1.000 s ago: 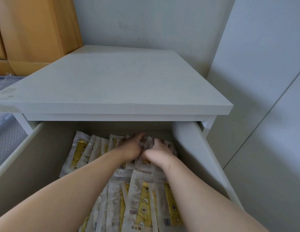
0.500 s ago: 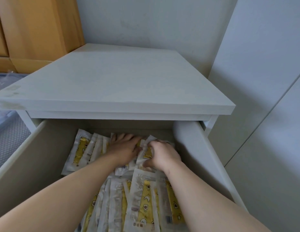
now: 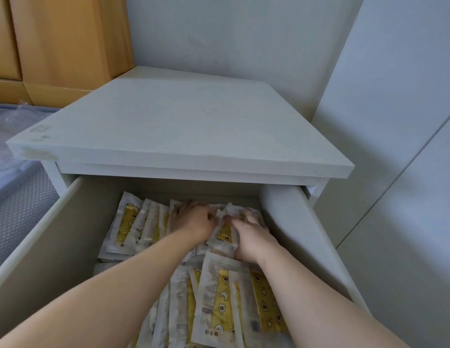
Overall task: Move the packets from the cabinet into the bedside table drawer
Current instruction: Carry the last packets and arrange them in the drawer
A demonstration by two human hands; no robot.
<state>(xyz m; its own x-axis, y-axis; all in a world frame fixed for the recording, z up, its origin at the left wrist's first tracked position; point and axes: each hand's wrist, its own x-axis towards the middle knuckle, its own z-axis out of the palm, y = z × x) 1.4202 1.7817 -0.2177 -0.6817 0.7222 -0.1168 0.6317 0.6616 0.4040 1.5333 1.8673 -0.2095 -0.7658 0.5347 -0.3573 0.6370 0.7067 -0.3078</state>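
Your left hand lies curled on the clear plastic packets with yellow printed inserts, while your right hand at 3 o'clock of it is closed, pinching a packet edge, deep in the open white wooden drawer under the pale bedside table top. Most of the job looks done: packets fill two fanned rows, roughly a dozen showing edges, exact count untellable. The cabinet is out of view, so I cannot tell what remains
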